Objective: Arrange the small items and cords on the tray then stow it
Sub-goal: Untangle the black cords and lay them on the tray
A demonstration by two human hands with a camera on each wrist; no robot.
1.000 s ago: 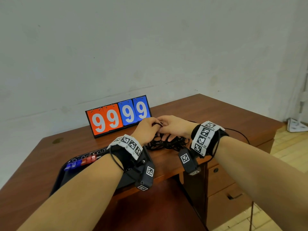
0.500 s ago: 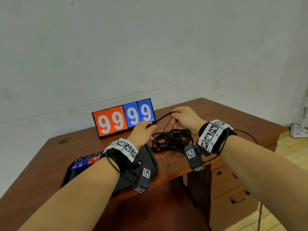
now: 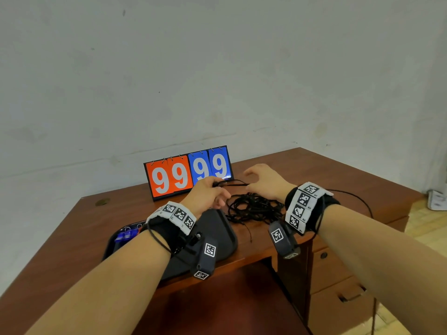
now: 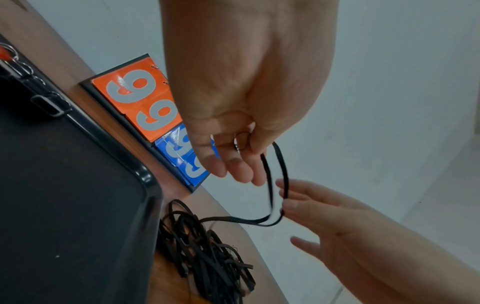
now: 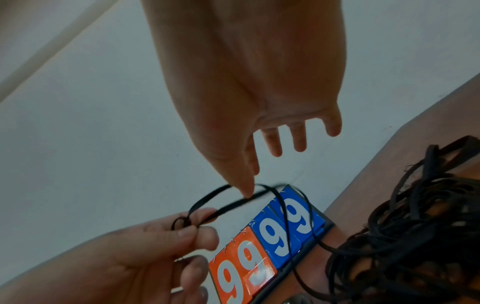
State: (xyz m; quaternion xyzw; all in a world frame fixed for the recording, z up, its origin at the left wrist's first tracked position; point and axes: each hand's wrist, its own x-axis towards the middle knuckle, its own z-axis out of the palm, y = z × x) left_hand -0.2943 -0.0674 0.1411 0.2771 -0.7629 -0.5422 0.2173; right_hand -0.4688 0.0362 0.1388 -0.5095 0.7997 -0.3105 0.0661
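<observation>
Two hands work over a brown worktop (image 3: 326, 170). It has bare room at the back right, up to its far edge. Next biggest is the black tray (image 3: 217, 228), sitting by the near edge. Just right of it lies the tangled black cord (image 3: 254, 207). The left hand (image 3: 208, 193) has a pinching grip on a cord loop. The right hand (image 3: 264, 177) is spread, its thumb touching the loop. Only the left wrist view shows metal clips (image 4: 49, 105) on the tray.
</observation>
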